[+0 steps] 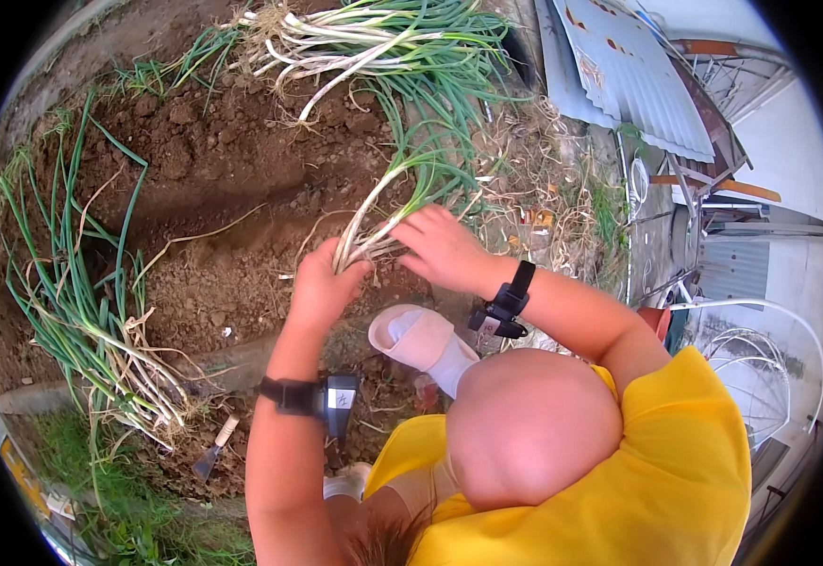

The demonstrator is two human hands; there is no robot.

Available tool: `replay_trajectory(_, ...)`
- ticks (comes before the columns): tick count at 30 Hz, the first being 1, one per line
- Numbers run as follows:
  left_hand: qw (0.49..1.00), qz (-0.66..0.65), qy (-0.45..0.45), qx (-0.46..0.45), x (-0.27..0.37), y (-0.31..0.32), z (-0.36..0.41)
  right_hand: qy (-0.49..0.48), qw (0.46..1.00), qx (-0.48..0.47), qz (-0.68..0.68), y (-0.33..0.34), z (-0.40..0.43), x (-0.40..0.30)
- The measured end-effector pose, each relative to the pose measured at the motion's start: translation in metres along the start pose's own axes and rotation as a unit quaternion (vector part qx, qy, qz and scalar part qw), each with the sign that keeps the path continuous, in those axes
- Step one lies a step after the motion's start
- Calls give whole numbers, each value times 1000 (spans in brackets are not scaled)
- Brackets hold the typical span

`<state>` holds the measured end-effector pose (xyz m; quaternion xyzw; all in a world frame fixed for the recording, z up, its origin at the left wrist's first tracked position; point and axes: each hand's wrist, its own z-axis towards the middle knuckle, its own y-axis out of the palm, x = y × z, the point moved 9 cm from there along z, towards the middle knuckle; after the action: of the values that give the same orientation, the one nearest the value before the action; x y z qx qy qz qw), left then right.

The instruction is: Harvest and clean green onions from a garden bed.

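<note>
My left hand point(323, 283) grips a small bunch of green onions point(372, 201) by the pale lower stalks, with the thumb across them. The green tops of this bunch reach up and to the right. My right hand point(447, 247) is at the same stalks, its fingertips against them and its thumb lower down; whether it grips them is hard to see. The roots are hidden around my left hand. A large pile of green onions point(369, 53) lies beyond on the soil, roots to the left. At the left is another heap of green onions point(111, 318), roots toward me.
Loose brown soil point(206, 283) fills a bed with a concrete edge point(241, 364). A wood-handled scraper point(217, 446) lies by the left heap. Dry leaf litter point(525, 198) covers ground at the right, below corrugated metal sheets point(624, 78). My slippered foot point(418, 336) stands beneath my hands.
</note>
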<state>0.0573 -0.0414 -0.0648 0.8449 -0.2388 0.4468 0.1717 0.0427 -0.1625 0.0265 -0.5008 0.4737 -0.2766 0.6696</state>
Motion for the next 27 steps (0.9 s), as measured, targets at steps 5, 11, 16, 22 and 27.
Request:
replay_trajectory(5, 997, -63, -35, -2, -14, -10, 0, -7, 998, 43, -35, -42, -33, 20)
replay_trajectory(11, 995, -96, -34, -9, -6, -7, 2, 141, 987, -73, -12, -16, -63, 48)
replay_trajectory(16, 993, -104, -46, -46, -10, 2, 0, 530, 735, -117, 406, 47, -85, 78)
replay_trajectory(22, 986, -151, -43, -60, -14, 4, -3, 309, 925, 133, 175, -9, -48, 71)
replay_trajectory(27, 981, -176, -51, -60, -14, 4, -5, 200, 974, -65, 82, 4, -53, 55)
